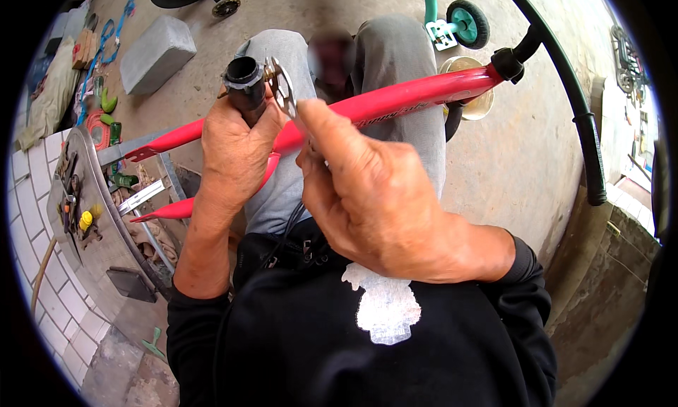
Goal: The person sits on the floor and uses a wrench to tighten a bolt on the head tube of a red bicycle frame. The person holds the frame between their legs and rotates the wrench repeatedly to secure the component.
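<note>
A red bicycle frame [406, 99] lies across my lap, with a black handlebar [575, 96] at its right end. My left hand [236, 149] is closed around the black seat tube [246, 85], whose open top faces up. A flat silver wrench with several cutouts [282, 87] is pinched in my right hand [381, 195]. Its head stands against a small brass-coloured bolt [269, 71] at the right side of the tube. My right fingers hide the wrench's near end. At left, the frame's two red rear stays reach past my left forearm.
A round metal-edged table [106, 266] at the left carries tools and a yellow item [85, 220]. A grey concrete block [157, 54] sits on the floor beyond it. A teal-hubbed wheel [467, 25] and a pale bucket [480, 89] stand at the far right.
</note>
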### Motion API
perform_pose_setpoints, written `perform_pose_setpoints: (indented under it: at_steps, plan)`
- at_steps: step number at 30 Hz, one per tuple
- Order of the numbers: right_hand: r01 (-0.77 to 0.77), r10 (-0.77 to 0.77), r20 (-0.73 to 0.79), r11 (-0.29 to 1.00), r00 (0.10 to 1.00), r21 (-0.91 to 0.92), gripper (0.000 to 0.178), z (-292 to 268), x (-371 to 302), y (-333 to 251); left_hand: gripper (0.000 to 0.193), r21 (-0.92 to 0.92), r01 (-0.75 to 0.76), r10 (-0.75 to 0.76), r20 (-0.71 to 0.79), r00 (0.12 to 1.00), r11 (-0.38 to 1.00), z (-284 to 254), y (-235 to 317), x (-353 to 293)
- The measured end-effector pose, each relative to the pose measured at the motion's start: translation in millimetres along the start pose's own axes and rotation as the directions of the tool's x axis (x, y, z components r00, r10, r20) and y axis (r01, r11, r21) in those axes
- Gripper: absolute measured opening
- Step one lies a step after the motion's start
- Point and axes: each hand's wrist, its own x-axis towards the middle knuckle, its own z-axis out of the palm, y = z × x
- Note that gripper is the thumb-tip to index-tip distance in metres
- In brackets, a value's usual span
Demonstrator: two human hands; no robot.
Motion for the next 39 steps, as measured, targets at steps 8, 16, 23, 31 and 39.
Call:
perform_pose_setpoints:
  at_steps: [8, 16, 23, 31, 39]
  plan:
    - [-0.050, 0.073, -0.177, 0.990, 0.982, 0.131, 0.053, 19, -18, 18, 0.013, 0.029, -0.029, 0.028, 0.006, 1.000, 0.999, -1, 0, -3]
    - [-0.037, 0.365, -0.383, 0.763, 0.848, 0.645, 0.033, 10, 3, 29, 0.018, -0.104, -0.115, 0.118, 0.016, 0.993, 0.988, -1, -3, -7]
    - [-0.392, 0.408, 0.164, 0.576, 0.898, 0.717, 0.022, -7, 30, 41, 0.022, -0.076, -0.116, 0.119, 0.027, 0.993, 0.990, -3, 2, -10]
    - [-0.393, 0.322, 0.229, 0.801, 0.919, 0.451, 0.028, -16, 19, 28, 0.021, -0.015, -0.098, 0.098, 0.016, 0.995, 0.995, -1, -4, -7]
    - [-0.380, 0.277, 0.302, 0.846, 0.912, 0.374, 0.031, -30, 25, 13, 0.022, 0.074, -0.143, 0.142, 0.019, 0.990, 0.987, -4, -1, -10]
